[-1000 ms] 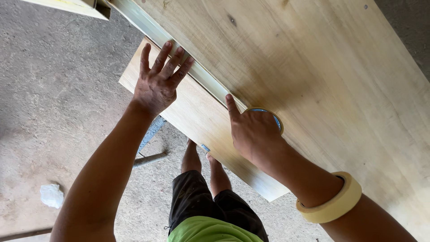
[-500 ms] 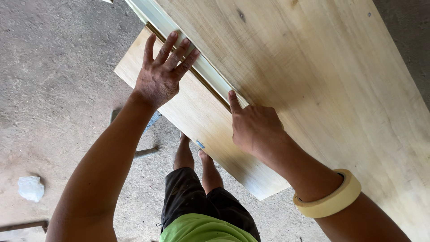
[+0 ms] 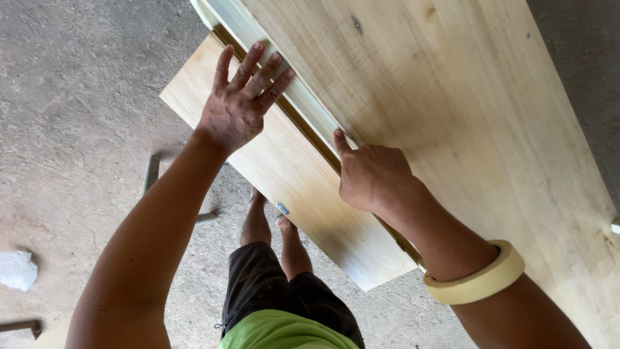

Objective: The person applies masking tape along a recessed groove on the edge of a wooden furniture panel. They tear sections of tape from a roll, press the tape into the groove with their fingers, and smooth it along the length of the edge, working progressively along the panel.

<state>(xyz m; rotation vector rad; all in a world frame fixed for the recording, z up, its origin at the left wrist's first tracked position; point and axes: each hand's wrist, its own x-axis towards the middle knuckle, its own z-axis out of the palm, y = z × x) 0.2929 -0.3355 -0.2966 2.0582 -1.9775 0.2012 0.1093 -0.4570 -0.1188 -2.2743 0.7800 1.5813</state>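
Concrete floor [image 3: 77, 110] lies below; left hand [image 3: 240, 106] presses flat, fingers spread, on a board [image 3: 284, 174]; right hand [image 3: 374, 176], at four o'clock, curled, points along a pale strip [image 3: 303, 103].

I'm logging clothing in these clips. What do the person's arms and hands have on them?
Both arms are bare, with no sleeves or gloves. The left hand wears nothing. The right hand is bare too, but a cream tape roll sits round that forearm like a bracelet.
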